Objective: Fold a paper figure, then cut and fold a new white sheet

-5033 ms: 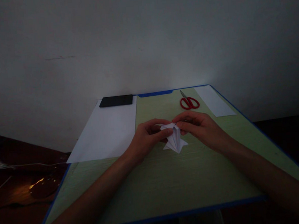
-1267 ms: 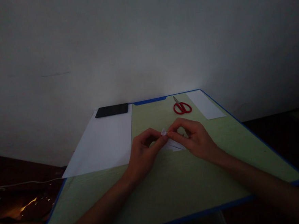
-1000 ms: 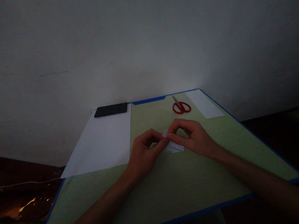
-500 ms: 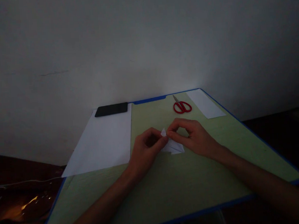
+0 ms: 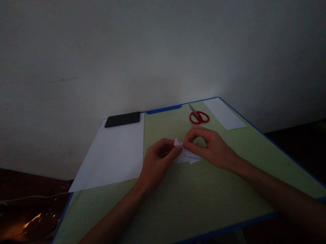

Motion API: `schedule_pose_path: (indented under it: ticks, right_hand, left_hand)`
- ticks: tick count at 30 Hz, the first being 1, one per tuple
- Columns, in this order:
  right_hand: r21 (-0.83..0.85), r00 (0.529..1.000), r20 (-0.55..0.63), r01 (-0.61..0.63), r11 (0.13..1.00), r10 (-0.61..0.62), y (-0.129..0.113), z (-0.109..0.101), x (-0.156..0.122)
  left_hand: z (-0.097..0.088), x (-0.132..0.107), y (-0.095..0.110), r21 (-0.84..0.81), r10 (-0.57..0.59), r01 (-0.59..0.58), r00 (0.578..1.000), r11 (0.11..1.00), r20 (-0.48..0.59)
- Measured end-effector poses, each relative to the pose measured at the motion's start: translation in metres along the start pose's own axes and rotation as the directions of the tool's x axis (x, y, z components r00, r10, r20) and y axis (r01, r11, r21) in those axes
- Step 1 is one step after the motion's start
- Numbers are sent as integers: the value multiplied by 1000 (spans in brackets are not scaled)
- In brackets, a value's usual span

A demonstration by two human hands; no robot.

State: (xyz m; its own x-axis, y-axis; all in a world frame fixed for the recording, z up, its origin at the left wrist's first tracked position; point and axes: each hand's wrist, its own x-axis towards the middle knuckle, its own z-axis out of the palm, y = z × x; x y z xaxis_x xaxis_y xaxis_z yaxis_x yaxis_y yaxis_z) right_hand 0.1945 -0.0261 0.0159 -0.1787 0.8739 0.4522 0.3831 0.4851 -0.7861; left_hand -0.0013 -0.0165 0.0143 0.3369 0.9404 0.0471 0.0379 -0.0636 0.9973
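Observation:
A small piece of folded white paper (image 5: pixel 187 156) with pointed corners is held between my two hands, over the middle of the pale green table. My left hand (image 5: pixel 160 160) pinches its left side between thumb and fingers. From the right, my right hand (image 5: pixel 211 146) grips its upper edge with thumb and forefinger. A dark line, perhaps a crease or an ink mark, runs across the lower part of the paper. My fingers hide some of the folds. Scissors (image 5: pixel 198 117) with red handles lie just beyond my right hand, blades pointing away.
At the left lies a large white sheet (image 5: pixel 112 155) with a black phone-like slab (image 5: pixel 122 119) on its far edge. A white paper strip (image 5: pixel 225 114) rests at the far right. The blue-edged table (image 5: pixel 202 201) stands against a grey wall (image 5: pixel 157 44). A white cable (image 5: pixel 31 197) runs at the left.
The folded paper has tilted and shifted slightly upward between my fingers, its tip moving a little left. Both hands keep their pinch. The whole view has shifted slightly.

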Motion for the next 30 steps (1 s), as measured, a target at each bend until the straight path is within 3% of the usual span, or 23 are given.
schedule_pose_path:
  ticks: [5,8,10,13,15,17,19,21,25,30]
  right_hand:
    - [-9,1000,7,15,1000,-15,2,4,-3]
    - [-48,990,-143,-24,999,17,6,7,-3]
    - [-75,962,-269,-64,995,41,10,7,-2]
    - [29,924,-354,-145,989,146,20,7,1]
    - [173,926,-271,-223,959,264,26,8,2]
    - [240,940,-96,-297,924,327,28,12,2]
    - [238,944,55,-329,914,325,26,15,0]
    - [238,945,119,-326,915,305,23,18,-1]
    - [237,952,58,-304,923,299,19,16,0]
    - [162,960,-54,-263,951,275,22,10,3]
  left_hand:
    - [-3,3,1,3,-13,13,1000,1000,15]
    - [-6,8,-3,-67,-25,20,996,998,-85]
    - [-8,12,-7,-200,-90,60,986,978,-144]
    - [-10,17,-14,-414,-208,119,962,903,-178]
    - [-11,19,-17,-494,-241,120,952,861,-190]
    - [-10,20,-18,-549,-255,116,949,828,-185]
    - [-9,19,-18,-586,-265,117,949,801,-173]
    - [-8,18,-17,-608,-269,120,950,785,-160]
    - [-5,15,-18,-605,-230,111,965,788,-123]
    - [-3,11,-18,-449,-159,96,982,888,-104]
